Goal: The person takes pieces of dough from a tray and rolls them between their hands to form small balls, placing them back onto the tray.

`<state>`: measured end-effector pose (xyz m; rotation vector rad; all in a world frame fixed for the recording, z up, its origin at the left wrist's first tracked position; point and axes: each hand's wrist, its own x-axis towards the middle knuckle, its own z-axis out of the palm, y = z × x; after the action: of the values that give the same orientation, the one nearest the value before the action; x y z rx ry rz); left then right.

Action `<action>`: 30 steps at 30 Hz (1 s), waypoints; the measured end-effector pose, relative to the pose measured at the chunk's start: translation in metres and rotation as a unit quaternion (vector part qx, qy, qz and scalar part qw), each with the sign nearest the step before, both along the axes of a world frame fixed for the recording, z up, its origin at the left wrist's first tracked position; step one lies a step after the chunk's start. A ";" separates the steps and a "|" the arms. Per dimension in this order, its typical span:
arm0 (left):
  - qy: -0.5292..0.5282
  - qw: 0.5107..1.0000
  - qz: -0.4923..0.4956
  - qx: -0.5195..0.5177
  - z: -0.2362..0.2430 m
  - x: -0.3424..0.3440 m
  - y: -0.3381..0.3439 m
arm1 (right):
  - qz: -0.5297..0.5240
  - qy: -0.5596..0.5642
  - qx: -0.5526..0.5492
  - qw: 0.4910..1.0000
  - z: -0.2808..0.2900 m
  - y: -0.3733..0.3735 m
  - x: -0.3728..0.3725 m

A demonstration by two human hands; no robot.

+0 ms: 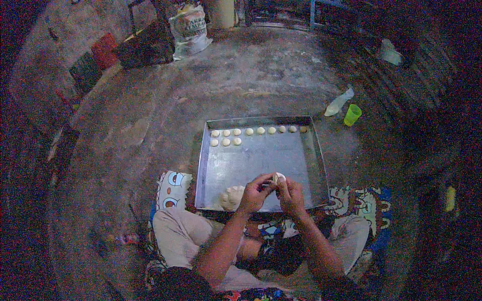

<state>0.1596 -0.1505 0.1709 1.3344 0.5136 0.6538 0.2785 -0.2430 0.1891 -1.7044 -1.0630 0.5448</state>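
A small pale piece of dough [279, 177] is pinched between the fingertips of my two hands, above the near part of a square metal tray [228, 163]. My left hand [256, 193] has its fingers closed against the piece from the left. From the right, my right hand [291, 195] grips it with thumb and fingers. A large lump of dough [231, 198] rests in the tray's near left corner, beside my left wrist. Small round dough balls [249, 131] line the far side of the tray, several in one row and three in a second row at the left.
Beyond the tray's far right corner are a yellow-green plastic cup [353, 115] and a clear plastic bag [339, 102] on the concrete floor. A white sack [190, 32] stands at the back, beside dark and red crates [104, 51]. A cartoon-print mat [173, 190] lies under my crossed legs.
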 end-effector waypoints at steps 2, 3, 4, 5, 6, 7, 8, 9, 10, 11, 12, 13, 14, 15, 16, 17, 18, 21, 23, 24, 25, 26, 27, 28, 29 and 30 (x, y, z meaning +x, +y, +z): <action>0.031 0.996 0.038 0.072 0.000 -0.007 0.001 | 0.032 0.035 0.045 0.998 0.023 -0.003 -0.012; 0.026 0.996 0.060 0.065 -0.007 -0.006 0.001 | 0.049 0.056 0.044 0.996 0.017 -0.002 -0.011; 0.022 0.995 0.083 0.058 -0.010 -0.004 0.001 | 0.067 0.077 0.044 0.994 0.011 -0.001 -0.011; 0.017 0.993 0.106 0.052 -0.013 -0.004 0.000 | 0.085 0.099 0.045 0.990 0.006 -0.001 -0.010; -0.011 0.995 0.098 -0.031 -0.016 -0.006 -0.002 | 0.093 0.098 0.030 0.990 0.002 -0.004 -0.009; -0.015 0.994 0.101 -0.049 -0.014 -0.006 -0.004 | 0.099 0.097 0.013 0.990 0.006 -0.006 -0.009; -0.019 0.992 0.105 -0.067 -0.014 -0.005 -0.006 | 0.104 0.095 -0.004 0.990 0.007 -0.007 -0.009; -0.023 0.990 0.108 -0.085 -0.014 -0.004 -0.008 | 0.082 0.056 -0.001 0.995 0.005 -0.006 -0.009; -0.012 0.989 0.113 -0.091 -0.013 -0.004 -0.010 | 0.062 0.016 0.003 0.998 0.003 -0.006 -0.009; -0.001 0.988 0.118 -0.098 -0.012 -0.004 -0.012 | 0.041 -0.024 0.007 0.999 0.003 -0.005 -0.010; 0.010 0.987 0.123 -0.104 -0.011 -0.005 -0.013 | 0.011 -0.070 0.009 0.997 0.003 -0.005 -0.010; -0.003 0.988 0.122 -0.096 -0.009 -0.005 -0.015 | -0.022 -0.118 0.009 0.993 0.013 -0.008 -0.012; -0.014 0.988 0.125 -0.087 -0.007 -0.006 -0.015 | -0.051 -0.163 0.011 0.985 0.020 -0.010 -0.013; -0.025 0.988 0.128 -0.078 -0.007 -0.008 -0.015 | -0.042 -0.160 0.045 0.985 0.023 -0.010 -0.014; -0.025 0.990 0.121 -0.060 -0.011 -0.009 -0.014 | -0.035 -0.157 0.080 0.984 0.026 -0.010 -0.014; -0.024 0.992 0.114 -0.043 -0.016 -0.011 -0.012 | -0.027 -0.153 0.114 0.981 0.026 -0.011 -0.014; -0.024 0.994 0.108 -0.026 -0.020 -0.012 -0.011 | -0.024 -0.158 0.119 0.980 0.023 -0.011 -0.016; -0.006 0.990 0.137 -0.008 -0.026 -0.010 -0.017 | -0.028 -0.188 0.138 0.972 0.015 -0.014 -0.019; 0.000 0.988 0.150 0.025 -0.021 -0.009 -0.018 | -0.042 -0.224 0.159 0.961 0.006 -0.012 -0.017; 0.003 0.987 0.156 0.042 -0.020 -0.008 -0.019 | -0.043 -0.252 0.168 0.952 0.004 -0.012 -0.015; 0.016 0.986 0.158 0.056 -0.020 -0.009 -0.019 | -0.043 -0.281 0.177 0.942 0.004 -0.013 -0.015; 0.029 0.984 0.160 0.069 -0.020 -0.009 -0.019 | -0.044 -0.310 0.185 0.932 0.004 -0.013 -0.015; 0.042 0.982 0.161 0.083 -0.021 -0.009 -0.019 | -0.047 -0.308 0.166 0.936 0.003 -0.014 -0.015; 0.042 0.983 0.163 0.074 -0.022 -0.010 -0.019 | -0.050 -0.305 0.148 0.940 0.003 -0.015 -0.017; 0.042 0.983 0.165 0.065 -0.023 -0.010 -0.019 | -0.053 -0.302 0.130 0.943 0.003 -0.016 -0.019; 0.042 0.984 0.166 0.056 -0.023 -0.010 -0.020 | -0.054 -0.287 0.116 0.949 0.005 -0.016 -0.022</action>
<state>0.1492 -0.1704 0.1481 1.3997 0.7873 0.9148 0.2567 -0.2593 0.1945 -1.7345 -1.3639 -0.1655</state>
